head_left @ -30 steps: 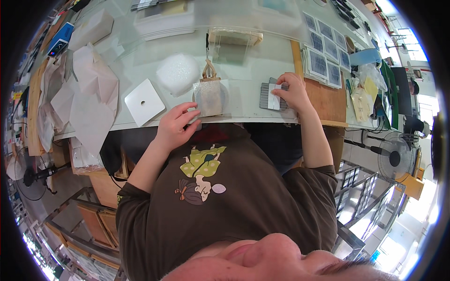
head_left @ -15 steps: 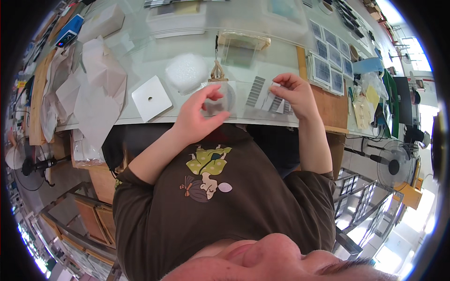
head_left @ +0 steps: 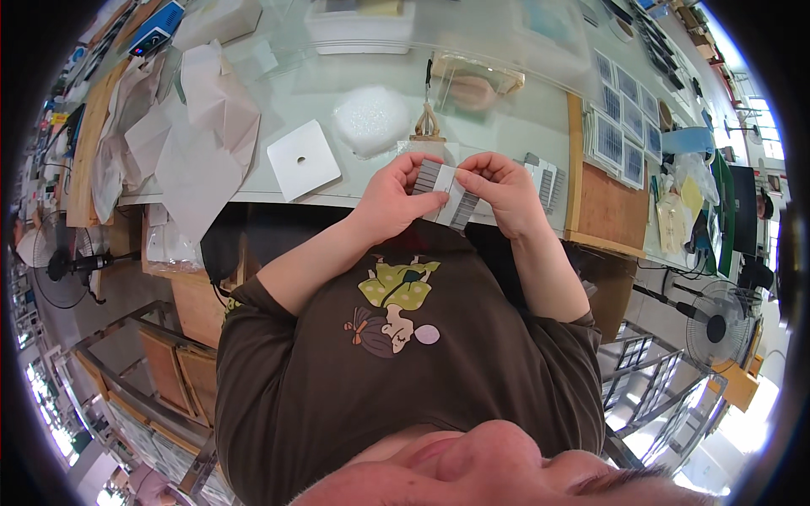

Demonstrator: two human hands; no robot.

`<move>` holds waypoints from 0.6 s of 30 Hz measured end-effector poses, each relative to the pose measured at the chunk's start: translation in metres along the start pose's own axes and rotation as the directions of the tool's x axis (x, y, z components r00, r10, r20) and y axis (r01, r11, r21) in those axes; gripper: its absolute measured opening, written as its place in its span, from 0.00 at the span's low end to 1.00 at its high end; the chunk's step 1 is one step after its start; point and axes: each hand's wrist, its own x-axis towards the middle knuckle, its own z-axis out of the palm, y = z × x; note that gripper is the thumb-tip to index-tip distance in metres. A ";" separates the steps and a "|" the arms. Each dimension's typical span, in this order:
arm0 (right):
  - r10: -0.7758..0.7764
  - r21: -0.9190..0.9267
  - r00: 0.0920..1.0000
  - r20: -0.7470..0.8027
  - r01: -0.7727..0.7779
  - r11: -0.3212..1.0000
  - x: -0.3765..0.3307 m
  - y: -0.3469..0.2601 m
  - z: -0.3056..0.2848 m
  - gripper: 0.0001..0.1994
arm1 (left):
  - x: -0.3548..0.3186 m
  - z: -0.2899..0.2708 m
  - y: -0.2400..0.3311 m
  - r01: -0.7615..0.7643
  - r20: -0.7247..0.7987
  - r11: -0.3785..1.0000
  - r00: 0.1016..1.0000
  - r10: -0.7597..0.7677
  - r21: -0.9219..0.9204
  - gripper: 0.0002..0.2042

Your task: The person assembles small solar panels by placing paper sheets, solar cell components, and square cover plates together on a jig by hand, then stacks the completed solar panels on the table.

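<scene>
In front of my chest I hold a small flat card (head_left: pixel 447 179) with a white middle band and rows of grey bars along both sides. My left hand (head_left: pixel 396 196) pinches its left side between thumb and fingers. At its right side, my right hand (head_left: pixel 504 192) grips it between thumb and forefinger. Similar grey-barred cards (head_left: pixel 547 181) lie on the table to the right of my right hand. Just beyond my hands stands a tan clamp-like tool (head_left: pixel 428 125) with a dark upright tip. What lies beneath my hands is partly hidden.
A white square plate with a centre hole (head_left: pixel 303 160) and a white bubbly mound (head_left: pixel 371 120) lie left. Crumpled paper (head_left: pixel 202 143) covers the far left. Stacked dark-blue panels (head_left: pixel 620 126) sit right, beyond a wooden board (head_left: pixel 597 202). A fan (head_left: pixel 717 327) stands lower right.
My right hand has moved left, bringing a barred card away from the others. My left hand has closed on its other side. The whole view has shifted slightly.
</scene>
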 end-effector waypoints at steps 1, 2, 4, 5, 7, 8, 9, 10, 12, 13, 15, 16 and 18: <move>0.002 0.000 1.000 0.000 -0.002 1.000 0.000 0.000 0.001 0.08 | 0.001 -0.001 -0.001 -0.004 -0.013 1.000 1.000 0.004 0.006 0.22; 0.009 -0.001 1.000 0.008 -0.009 1.000 -0.002 -0.001 0.002 0.08 | 0.001 -0.001 -0.002 -0.007 -0.026 1.000 1.000 0.008 0.013 0.22; 0.016 -0.004 1.000 0.015 -0.016 1.000 -0.003 0.000 0.003 0.07 | 0.000 -0.001 0.000 0.000 -0.021 1.000 1.000 0.000 0.000 0.21; 0.023 -0.004 1.000 0.018 -0.023 1.000 -0.003 0.002 0.003 0.07 | 0.000 -0.001 0.000 0.005 -0.015 1.000 1.000 -0.005 -0.013 0.21; 0.031 -0.003 0.999 0.022 -0.031 1.000 -0.005 0.003 0.005 0.07 | 0.000 -0.004 0.000 0.021 -0.019 1.000 1.000 -0.021 -0.003 0.20; 0.030 -0.012 0.999 0.015 -0.030 0.999 -0.006 0.003 0.007 0.07 | 0.000 -0.005 0.000 0.037 -0.023 0.999 0.999 -0.037 0.007 0.20; 0.030 -0.020 1.000 0.008 -0.030 0.999 -0.006 0.004 0.008 0.07 | 0.000 -0.005 0.001 0.038 -0.025 0.999 0.999 -0.037 0.006 0.20; 0.031 -0.019 0.999 0.010 -0.031 0.999 -0.005 0.005 0.009 0.07 | -0.002 -0.004 0.005 0.059 -0.029 0.998 0.998 -0.058 0.035 0.20; 0.029 -0.044 1.000 0.008 -0.028 0.999 -0.004 0.008 0.008 0.08 | -0.003 -0.006 0.005 0.081 -0.037 0.995 0.996 -0.079 0.063 0.20; 0.030 -0.045 0.999 0.011 -0.030 0.999 -0.002 0.010 0.006 0.08 | -0.002 -0.010 0.001 0.059 -0.031 0.996 0.998 -0.058 0.066 0.20; -0.015 -0.026 1.000 -0.008 0.015 1.000 0.004 0.012 0.001 0.07 | -0.001 -0.018 -0.004 0.038 -0.028 0.997 0.999 -0.036 0.067 0.20; -0.014 -0.027 1.000 -0.005 0.014 1.000 0.006 0.011 -0.001 0.07 | 0.001 -0.022 -0.006 -0.078 -0.101 0.997 0.992 0.080 0.030 0.19; -0.054 -0.144 0.990 -0.129 0.035 0.989 0.011 0.008 -0.007 0.06 | -0.001 -0.032 -0.011 -0.196 -0.182 0.981 0.964 0.192 0.001 0.19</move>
